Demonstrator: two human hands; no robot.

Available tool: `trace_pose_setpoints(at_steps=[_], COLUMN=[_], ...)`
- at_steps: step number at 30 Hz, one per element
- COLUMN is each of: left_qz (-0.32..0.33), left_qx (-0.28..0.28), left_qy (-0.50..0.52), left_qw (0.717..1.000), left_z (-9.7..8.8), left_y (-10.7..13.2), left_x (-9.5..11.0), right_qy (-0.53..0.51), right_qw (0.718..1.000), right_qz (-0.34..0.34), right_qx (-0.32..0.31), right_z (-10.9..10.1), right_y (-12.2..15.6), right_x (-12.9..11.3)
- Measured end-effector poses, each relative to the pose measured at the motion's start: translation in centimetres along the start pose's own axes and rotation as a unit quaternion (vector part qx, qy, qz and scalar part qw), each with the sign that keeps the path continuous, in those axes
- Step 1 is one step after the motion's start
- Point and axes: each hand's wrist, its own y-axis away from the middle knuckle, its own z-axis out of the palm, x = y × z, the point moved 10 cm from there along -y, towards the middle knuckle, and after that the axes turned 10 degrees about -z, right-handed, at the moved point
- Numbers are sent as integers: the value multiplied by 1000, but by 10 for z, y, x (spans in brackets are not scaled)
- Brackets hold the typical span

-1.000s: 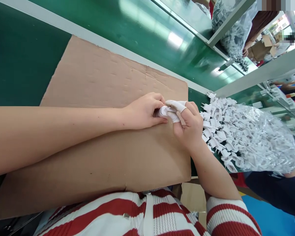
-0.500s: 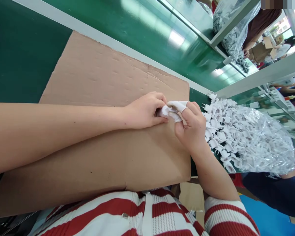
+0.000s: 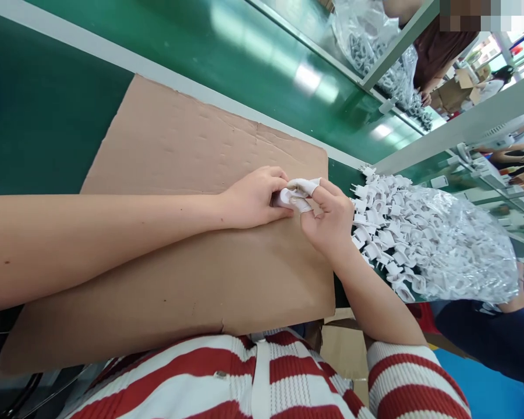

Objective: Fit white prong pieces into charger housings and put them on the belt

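Note:
My left hand and my right hand meet over a brown cardboard sheet. Both are closed on one small white plastic plug part, pinched between the fingertips. The thumb and forefinger of my right hand wear white finger cots. Most of the part is hidden by the fingers. Just right of my right hand lies a heap of white plug parts, spilling from a clear plastic bag.
The cardboard lies on a green conveyor belt with a white edge strip. A metal rail runs at the right. Another bag of parts sits at the back, by another person's arm. Someone's dark trouser leg is at lower right.
My hands have stayed together on the part, with the right fingers shifting slightly round it. The view has drifted a little.

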Motion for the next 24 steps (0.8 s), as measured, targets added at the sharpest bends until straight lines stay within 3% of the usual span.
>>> trace_pose_setpoints(at_steps=[5,8,11,13,17,19,21,24], left_qz=[30,79,197,240,251,221,118,-41], left_qx=[-5,70,163,181,191,168,110,31], left_qy=[-37,-59,-82,-96,-98,-28,90,221], left_qw=[999,993,963,949,944,960,983,974], left_z=[0,-15,-31,-33,-33,-33,-28,-11], left_y=[4,10,25,32,39,39,33,30], left_x=[3,11,30,38,46,47,36,17], right_qy=[-33,-133,-175,-177,-179,-216,-285,-376], right_qw=[999,988,980,978,972,964,946,914], right_qz=[12,24,14,-18,-43,-9,41,87], right_qx=[41,73,96,110,147,156,148,128], right_z=[0,-1,-7,-13,-26,-28,-24,-16], right_y=[7,14,18,19,18,17,16,16], right_x=[7,14,15,9,0,3,8,12])
